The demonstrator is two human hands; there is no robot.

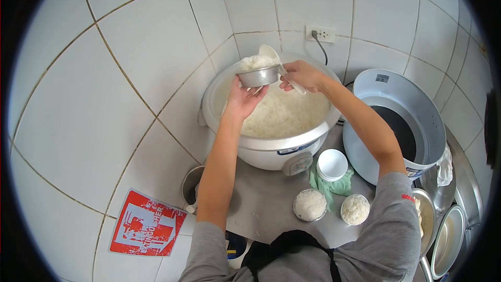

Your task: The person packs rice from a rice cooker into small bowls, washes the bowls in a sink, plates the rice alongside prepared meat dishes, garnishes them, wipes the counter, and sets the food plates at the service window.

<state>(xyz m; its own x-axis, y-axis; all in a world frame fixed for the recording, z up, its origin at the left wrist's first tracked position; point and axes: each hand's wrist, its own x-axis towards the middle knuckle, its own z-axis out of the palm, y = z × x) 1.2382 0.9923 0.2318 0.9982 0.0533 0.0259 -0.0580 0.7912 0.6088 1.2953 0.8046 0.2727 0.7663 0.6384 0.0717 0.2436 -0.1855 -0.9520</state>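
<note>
My left hand [245, 99] grips a round metal bowl [259, 77] from below and holds it above the rice cooker. White rice [255, 62] is heaped over the bowl's rim. In my right hand [301, 77] is a white rice paddle [269, 52], its blade against the side of the rice heap and its handle pointing down to the right. Beneath both hands stands the large white rice cooker [274, 144], lidless, with cooked rice [292, 112] inside.
White bowls [332, 164] are stacked on a green cloth [342, 184]. Two rice-filled bowls, one left [310, 204] and one right [355, 209], sit nearby. A big pale-blue pot [436, 125] stands right; a metal container [192, 183] stands left. A plugged cord [321, 47] hangs behind.
</note>
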